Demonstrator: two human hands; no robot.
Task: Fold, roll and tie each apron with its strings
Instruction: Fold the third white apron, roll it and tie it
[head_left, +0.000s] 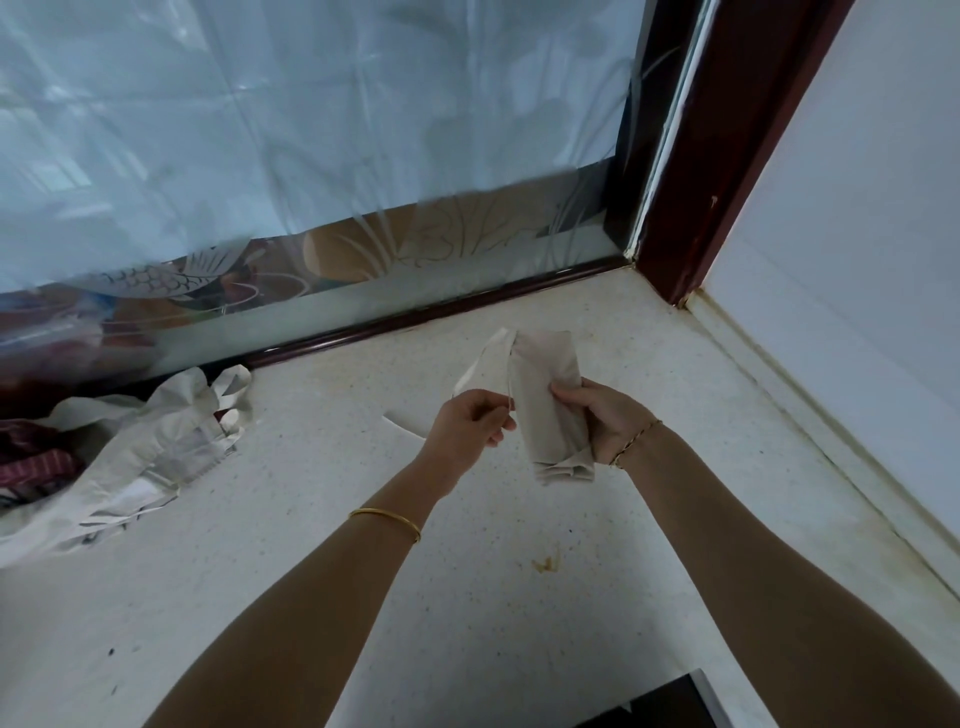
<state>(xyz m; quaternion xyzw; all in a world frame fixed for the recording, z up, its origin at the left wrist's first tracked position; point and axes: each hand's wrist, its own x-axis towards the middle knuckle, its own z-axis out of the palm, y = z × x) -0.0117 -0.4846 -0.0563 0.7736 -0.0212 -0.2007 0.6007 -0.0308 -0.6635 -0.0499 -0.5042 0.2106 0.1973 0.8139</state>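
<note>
Creased pale-beige apron roll (545, 410), flat string (480, 361) off its top end

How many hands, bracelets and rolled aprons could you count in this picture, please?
Hands: 2 (left hand pinching a string, right hand)
Bracelets: 2 (left bracelet, right bracelet)
Rolled aprons: 1 (rolled apron, held by the right hand)
Total: 5

I see both forearms reaching forward, bare. Left hand (470, 421) pinches a string (483, 358); right hand (597, 418) curls round the roll (545, 374).
</note>
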